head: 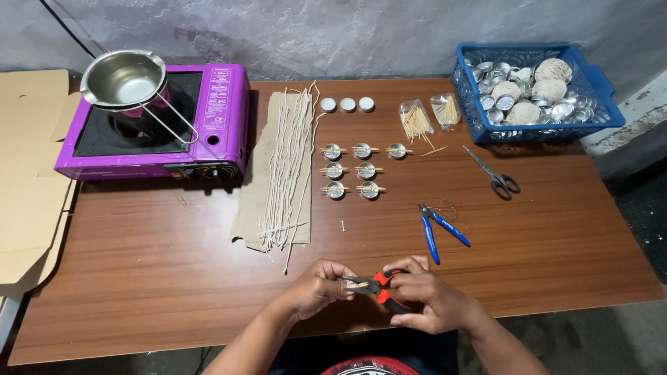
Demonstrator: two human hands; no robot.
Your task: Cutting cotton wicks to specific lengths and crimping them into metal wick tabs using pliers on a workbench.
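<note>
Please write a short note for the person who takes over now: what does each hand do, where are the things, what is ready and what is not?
Right hand: shut on the red-handled pliers.
Left hand: pinches a small piece at the pliers' tip; too small to tell what it is.
Done: seven metal cups with sticks laid across, mid-table.
Left: many bare cups in the blue basket; waxed strings lie on cardboard.
Nearby: blue cutters, scissors.
</note>
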